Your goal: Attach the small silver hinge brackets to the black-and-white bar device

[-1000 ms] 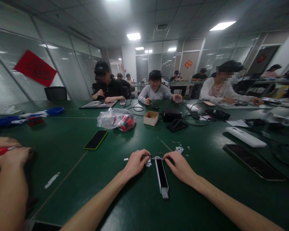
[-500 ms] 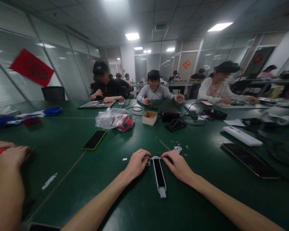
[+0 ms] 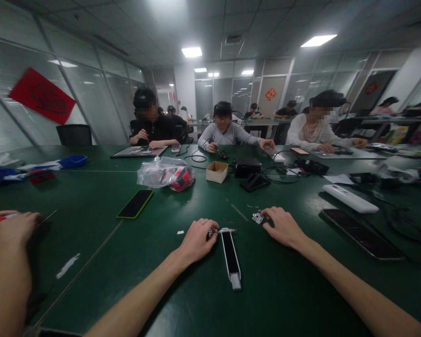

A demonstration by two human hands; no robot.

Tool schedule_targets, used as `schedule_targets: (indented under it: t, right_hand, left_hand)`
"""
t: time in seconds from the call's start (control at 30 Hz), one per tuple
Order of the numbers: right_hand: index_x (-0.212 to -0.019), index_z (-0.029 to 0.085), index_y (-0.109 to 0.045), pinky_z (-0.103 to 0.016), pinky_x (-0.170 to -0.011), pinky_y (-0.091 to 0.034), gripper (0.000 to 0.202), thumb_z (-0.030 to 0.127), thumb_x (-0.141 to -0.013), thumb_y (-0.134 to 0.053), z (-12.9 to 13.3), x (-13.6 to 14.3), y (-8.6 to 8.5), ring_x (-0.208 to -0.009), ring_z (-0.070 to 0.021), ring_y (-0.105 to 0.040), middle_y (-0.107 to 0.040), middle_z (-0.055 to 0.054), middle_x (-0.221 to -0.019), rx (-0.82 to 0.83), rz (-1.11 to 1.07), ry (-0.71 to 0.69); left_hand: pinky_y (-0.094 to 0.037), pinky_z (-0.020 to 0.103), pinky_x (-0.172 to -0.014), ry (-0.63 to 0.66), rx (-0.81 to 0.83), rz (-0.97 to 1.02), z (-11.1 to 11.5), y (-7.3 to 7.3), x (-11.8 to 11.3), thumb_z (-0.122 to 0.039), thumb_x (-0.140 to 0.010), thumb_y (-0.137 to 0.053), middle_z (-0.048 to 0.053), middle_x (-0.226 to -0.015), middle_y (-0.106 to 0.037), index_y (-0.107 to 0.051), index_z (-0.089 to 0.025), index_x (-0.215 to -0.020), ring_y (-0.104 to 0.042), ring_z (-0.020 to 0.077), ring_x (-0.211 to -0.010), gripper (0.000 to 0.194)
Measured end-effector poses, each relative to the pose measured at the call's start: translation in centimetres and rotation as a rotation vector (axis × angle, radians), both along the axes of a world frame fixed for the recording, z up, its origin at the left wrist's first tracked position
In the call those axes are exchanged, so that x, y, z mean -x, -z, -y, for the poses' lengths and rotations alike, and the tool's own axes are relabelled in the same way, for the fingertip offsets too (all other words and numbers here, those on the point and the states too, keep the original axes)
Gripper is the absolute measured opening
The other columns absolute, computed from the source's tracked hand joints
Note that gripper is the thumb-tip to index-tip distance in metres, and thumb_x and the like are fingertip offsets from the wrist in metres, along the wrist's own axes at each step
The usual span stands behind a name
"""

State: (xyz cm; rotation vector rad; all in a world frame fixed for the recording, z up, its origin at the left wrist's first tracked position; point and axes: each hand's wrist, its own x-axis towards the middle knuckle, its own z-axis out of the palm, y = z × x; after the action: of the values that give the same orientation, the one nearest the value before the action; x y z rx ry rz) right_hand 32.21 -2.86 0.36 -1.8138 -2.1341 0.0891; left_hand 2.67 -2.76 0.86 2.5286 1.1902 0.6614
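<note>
On the green table lies a long white-framed device [image 3: 231,255] with a black strip down its middle and a pale block at its near end. A thin metal rod [image 3: 233,230] sticks out across its far end. My left hand [image 3: 199,239] is closed around a small metal part [image 3: 211,232] at the left of that end, mostly hidden by the fingers. To the right, my right hand [image 3: 281,226] rests with thumb and index finger apart, beside a small metal plate with holes [image 3: 257,217]. Whether the fingertips touch the plate is unclear.
A phone in a green case [image 3: 135,204] lies left, a dark phone [image 3: 361,233] and a white device [image 3: 351,198] right. Beyond are a plastic bag [image 3: 157,172], a small wooden box [image 3: 217,172] and cables. Another person's hand [image 3: 14,229] works at the left; several people sit opposite.
My right hand has left the far end of the white-framed device and moved right to the metal plate, uncovering the rod. My left hand stays at the device's left side.
</note>
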Motion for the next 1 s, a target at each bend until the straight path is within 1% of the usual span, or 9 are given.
schedule_targets:
  t: [0.07,0.17,0.3,0.4,0.5,0.6,0.67,0.77,1.0]
  right_hand:
    - [-0.098,0.019,-0.061,-0.036,-0.075,-0.043,0.024,0.028,-0.081,-0.047,-0.3,-0.4,0.5,-0.085,-0.0222,-0.054,-0.059,-0.008,-0.093,-0.013,0.001,-0.017]
    - [-0.091,0.020,-0.062,-0.037,-0.075,-0.043,0.022,0.032,-0.083,-0.046,-0.6,-0.5,1.0,-0.086,-0.0225,-0.054,-0.059,-0.008,-0.093,-0.032,-0.024,-0.032]
    - [-0.087,0.021,-0.062,-0.039,-0.078,-0.043,0.021,0.035,-0.083,-0.047,-0.7,-0.4,1.1,-0.090,-0.0237,-0.053,-0.058,-0.008,-0.096,-0.068,-0.091,-0.070]
    - [-0.083,0.021,-0.061,-0.039,-0.079,-0.042,0.020,0.036,-0.081,-0.049,-0.5,-0.2,0.8,-0.092,-0.0237,-0.052,-0.058,-0.008,-0.098,-0.086,-0.216,-0.070]
    - [-0.084,0.020,-0.059,-0.035,-0.073,-0.043,0.023,0.039,-0.080,-0.047,-0.4,0.1,0.5,-0.085,-0.0213,-0.053,-0.059,-0.007,-0.094,-0.051,-0.429,0.027]
    - [-0.082,0.018,-0.059,-0.031,-0.063,-0.043,0.030,0.043,-0.080,-0.043,-0.7,0.3,0.4,-0.071,-0.0184,-0.054,-0.060,-0.004,-0.079,0.030,-0.694,0.153]
    - [-0.079,0.016,-0.060,-0.029,-0.059,-0.042,0.033,0.043,-0.078,-0.041,-1.0,0.2,0.6,-0.066,-0.0171,-0.053,-0.060,-0.004,-0.073,0.054,-0.806,0.220]
    - [-0.078,0.015,-0.062,-0.028,-0.057,-0.041,0.034,0.041,-0.077,-0.041,-1.2,-0.1,0.8,-0.060,-0.0154,-0.052,-0.061,-0.003,-0.071,0.066,-0.821,0.294]
    - [-0.083,0.017,-0.062,-0.027,-0.053,-0.037,0.037,0.046,-0.080,-0.039,-0.6,-0.5,0.1,-0.059,-0.0166,-0.054,-0.062,-0.003,-0.069,0.123,-0.619,0.329]
  left_hand:
    - [-0.040,0.031,-0.074,0.004,-0.007,-0.005,-0.1,0.1,0.0,-0.017,-0.084,-0.051,0.003,-0.094,-0.064,-0.058,-0.019,-0.097,-0.056,0.0194,-0.087,0.015]
    - [-0.039,0.032,-0.076,0.014,-0.006,-0.012,-0.1,0.2,0.0,-0.015,-0.084,-0.051,0.003,-0.096,-0.064,-0.058,-0.019,-0.098,-0.056,0.0190,-0.090,0.016]
    - [-0.039,0.031,-0.075,0.016,-0.016,-0.021,-0.1,0.3,0.0,-0.016,-0.086,-0.051,0.003,-0.095,-0.064,-0.058,-0.020,-0.099,-0.056,0.0185,-0.089,0.015]
    - [-0.039,0.031,-0.075,0.025,-0.023,-0.013,-0.2,0.4,0.1,-0.016,-0.086,-0.051,0.002,-0.095,-0.063,-0.057,-0.020,-0.099,-0.055,0.0181,-0.089,0.015]
    - [-0.038,0.031,-0.074,0.023,-0.032,-0.015,-0.1,0.4,0.1,-0.016,-0.086,-0.051,0.002,-0.094,-0.063,-0.057,-0.020,-0.099,-0.055,0.0181,-0.088,0.015]
    - [-0.038,0.031,-0.074,0.023,-0.028,-0.024,-0.1,0.3,0.2,-0.016,-0.087,-0.050,0.003,-0.094,-0.063,-0.057,-0.020,-0.100,-0.055,0.0182,-0.087,0.015]
    - [-0.038,0.031,-0.074,0.024,-0.026,-0.025,-0.1,0.4,0.2,-0.016,-0.087,-0.050,0.003,-0.095,-0.063,-0.057,-0.019,-0.100,-0.055,0.0183,-0.088,0.015]
    - [-0.038,0.031,-0.074,0.025,-0.032,-0.023,-0.2,0.5,0.2,-0.017,-0.087,-0.050,0.003,-0.094,-0.062,-0.057,-0.019,-0.100,-0.055,0.0182,-0.087,0.015]
    - [-0.038,0.031,-0.074,0.027,-0.036,-0.029,-0.1,0.4,0.1,-0.016,-0.086,-0.050,0.002,-0.094,-0.063,-0.057,-0.020,-0.100,-0.055,0.0181,-0.087,0.016]
